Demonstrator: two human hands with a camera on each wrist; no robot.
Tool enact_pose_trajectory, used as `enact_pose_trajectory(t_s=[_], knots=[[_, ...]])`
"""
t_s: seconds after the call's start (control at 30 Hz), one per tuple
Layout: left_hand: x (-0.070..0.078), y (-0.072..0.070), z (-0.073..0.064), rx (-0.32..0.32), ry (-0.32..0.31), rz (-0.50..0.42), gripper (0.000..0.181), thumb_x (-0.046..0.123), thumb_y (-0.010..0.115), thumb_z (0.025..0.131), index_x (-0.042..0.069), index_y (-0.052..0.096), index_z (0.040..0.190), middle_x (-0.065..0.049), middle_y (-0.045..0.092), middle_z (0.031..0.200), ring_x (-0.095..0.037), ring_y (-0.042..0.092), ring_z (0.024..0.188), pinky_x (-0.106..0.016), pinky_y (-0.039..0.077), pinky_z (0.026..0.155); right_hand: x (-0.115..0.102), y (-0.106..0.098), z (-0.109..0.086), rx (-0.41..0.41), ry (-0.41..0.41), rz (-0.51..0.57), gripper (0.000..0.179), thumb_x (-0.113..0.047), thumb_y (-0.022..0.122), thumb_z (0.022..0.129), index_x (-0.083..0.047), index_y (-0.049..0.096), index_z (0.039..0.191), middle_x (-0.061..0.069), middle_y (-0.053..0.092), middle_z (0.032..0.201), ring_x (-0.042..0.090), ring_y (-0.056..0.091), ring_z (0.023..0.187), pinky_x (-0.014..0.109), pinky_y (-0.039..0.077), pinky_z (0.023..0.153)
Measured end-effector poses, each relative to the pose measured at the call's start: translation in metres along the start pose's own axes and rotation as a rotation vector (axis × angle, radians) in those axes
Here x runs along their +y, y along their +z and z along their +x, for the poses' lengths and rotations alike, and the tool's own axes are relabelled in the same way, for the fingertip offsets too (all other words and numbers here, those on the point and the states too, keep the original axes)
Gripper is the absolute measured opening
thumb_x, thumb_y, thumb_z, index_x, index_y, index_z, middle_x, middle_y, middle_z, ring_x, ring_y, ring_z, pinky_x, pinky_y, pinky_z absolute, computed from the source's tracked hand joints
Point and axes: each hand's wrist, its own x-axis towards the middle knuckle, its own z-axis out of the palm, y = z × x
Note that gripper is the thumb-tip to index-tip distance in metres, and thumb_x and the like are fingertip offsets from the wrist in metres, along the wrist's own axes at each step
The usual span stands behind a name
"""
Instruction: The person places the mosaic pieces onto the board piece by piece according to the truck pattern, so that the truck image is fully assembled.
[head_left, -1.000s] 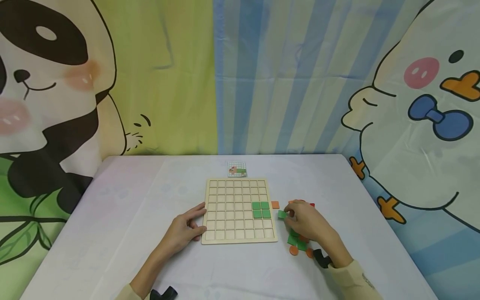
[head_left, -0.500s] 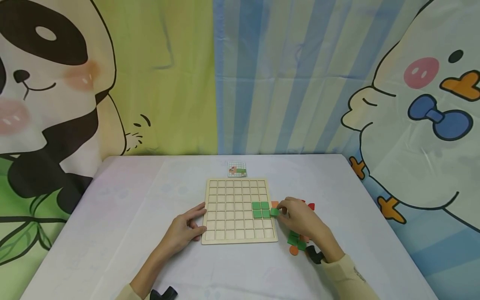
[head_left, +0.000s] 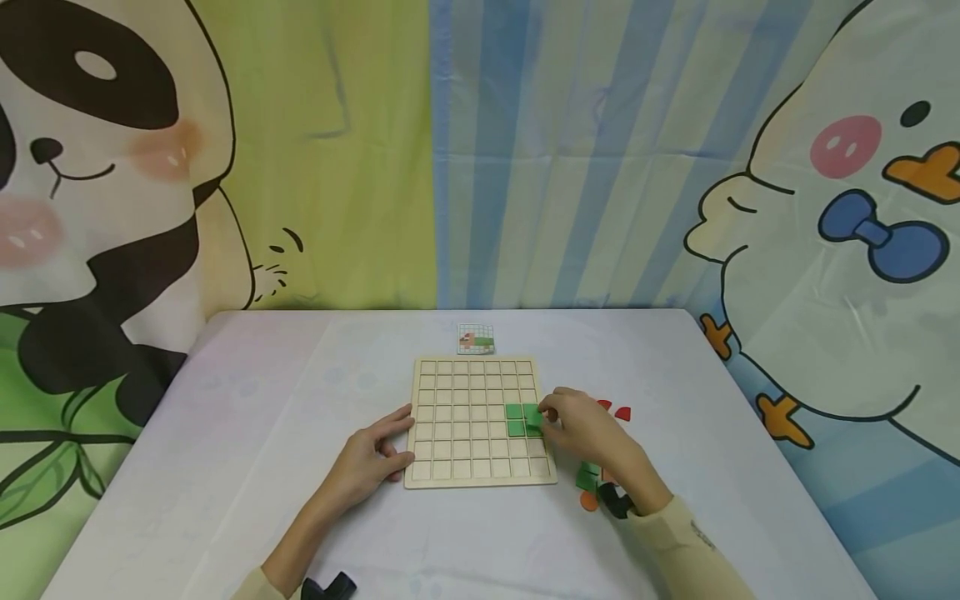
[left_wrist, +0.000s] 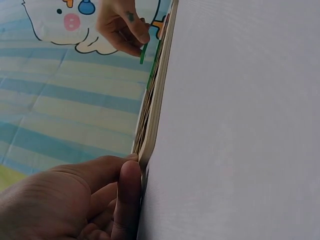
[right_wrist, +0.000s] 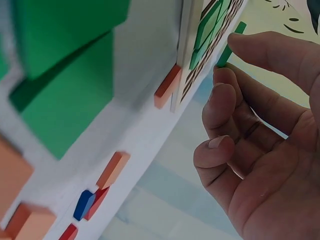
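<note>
A wooden grid board [head_left: 468, 462] lies on the table, with several green square tiles set in cells near its right edge. My left hand [head_left: 367, 450] touches the board's left edge with index finger and thumb extended; the left wrist view shows these fingertips right at the wooden side. With thumb and fingertip, my right hand [head_left: 592, 425] pinches a green square tile [right_wrist: 232, 45]. In the head view that tile overlaps the green cells. It appears edge-on and tilted in the right wrist view, next to the board's face.
Loose green tiles [head_left: 587, 477], an orange round piece [head_left: 588, 501] and red pieces [head_left: 623, 413] lie right of the board, partly behind my right forearm. A blue piece [right_wrist: 84, 205] shows among them. A small picture card [head_left: 476, 339] lies beyond the board's far edge.
My right hand has moved left from the loose pieces to over the board's right side, carrying the green tile. The left hand has stayed at the board's edge.
</note>
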Motion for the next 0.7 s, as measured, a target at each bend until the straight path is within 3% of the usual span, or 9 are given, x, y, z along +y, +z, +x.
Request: enact_pose_trajectory(t_s=[0.7], knots=[[0.002, 0.001, 0.0, 0.003, 0.005, 0.007, 0.066, -0.001, 0.079, 0.09, 0.002, 0.057, 0.151, -0.003, 0.042, 0.171, -0.012, 0.06, 0.066, -0.023, 0.056, 0.057, -0.018, 0.01, 0.027, -0.048, -0.055, -0.009, 0.022, -0.017, 0.081, 0.094, -0.006, 0.079, 0.113, -0.001, 0.067, 0.092, 0.011, 0.055, 0.08, 0.026, 0.052, 0.073]])
